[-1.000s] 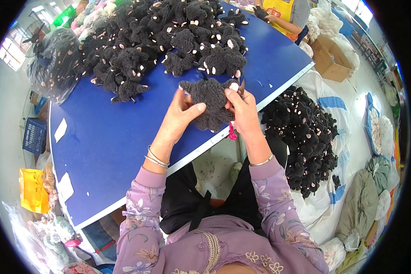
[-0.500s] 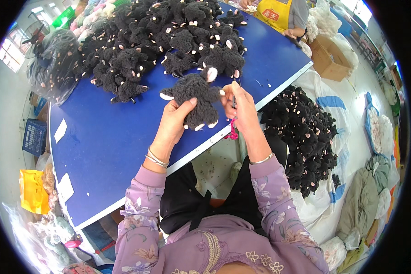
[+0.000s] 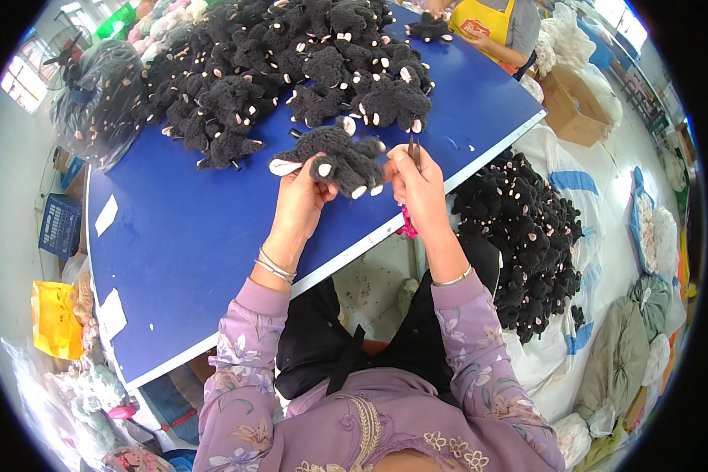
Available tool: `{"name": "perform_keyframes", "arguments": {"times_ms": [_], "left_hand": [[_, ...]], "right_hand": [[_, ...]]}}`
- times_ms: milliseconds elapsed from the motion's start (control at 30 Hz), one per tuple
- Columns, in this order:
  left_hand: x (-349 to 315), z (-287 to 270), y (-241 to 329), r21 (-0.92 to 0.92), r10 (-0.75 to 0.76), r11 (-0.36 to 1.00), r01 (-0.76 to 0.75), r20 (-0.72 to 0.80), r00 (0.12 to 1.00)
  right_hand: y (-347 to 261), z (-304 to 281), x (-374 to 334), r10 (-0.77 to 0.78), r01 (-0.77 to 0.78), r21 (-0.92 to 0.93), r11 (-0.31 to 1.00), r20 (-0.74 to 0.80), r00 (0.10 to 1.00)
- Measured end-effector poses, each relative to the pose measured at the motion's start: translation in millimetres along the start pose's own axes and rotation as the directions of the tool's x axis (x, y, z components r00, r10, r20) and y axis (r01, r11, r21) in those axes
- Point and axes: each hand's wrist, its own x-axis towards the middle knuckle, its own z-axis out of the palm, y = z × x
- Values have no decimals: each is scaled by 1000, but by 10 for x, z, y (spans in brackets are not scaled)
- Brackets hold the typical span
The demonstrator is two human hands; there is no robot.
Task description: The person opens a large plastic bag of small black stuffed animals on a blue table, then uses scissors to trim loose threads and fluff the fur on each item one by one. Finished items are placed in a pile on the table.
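A black plush animal (image 3: pixel 340 157), with pale ears and feet, is lifted just above the blue table. Its lower side is in the closed fingers of my left hand (image 3: pixel 297 206). Close to its right side, my right hand (image 3: pixel 419 189) is closed around a small pair of scissors (image 3: pixel 414 149), the pointed dark blades up. Something bright pink (image 3: pixel 407 226) shows below that hand, seemingly at the scissors' handles. My right fingertips are near a foot of the plush; whether they touch it I cannot tell.
Many similar black plush animals (image 3: pixel 236 98) are heaped on the blue table (image 3: pixel 212 244). Another heap (image 3: pixel 519 244) lies on white sheeting to the right. Across the table, a person in a yellow apron (image 3: pixel 480 23) has a plush at hand. A cardboard box (image 3: pixel 570 106) stands behind.
The plush has been tilted over in my left hand, its feet swinging to the right. The scissors' blades now point up above my right hand. A black plush has appeared by the other person.
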Motion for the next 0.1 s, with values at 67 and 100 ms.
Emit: {"name": "perform_keyframes", "arguments": {"times_ms": [67,100], "left_hand": [[19,-32,1,-58,4,998,-3,9,1000],[46,-66,-18,-85,-7,996,5,-15,1000]], "right_hand": [[28,-11,-22,-164,173,-150,973,71,984],[58,-10,-38,-266,287,-199,937,126,956]]}}
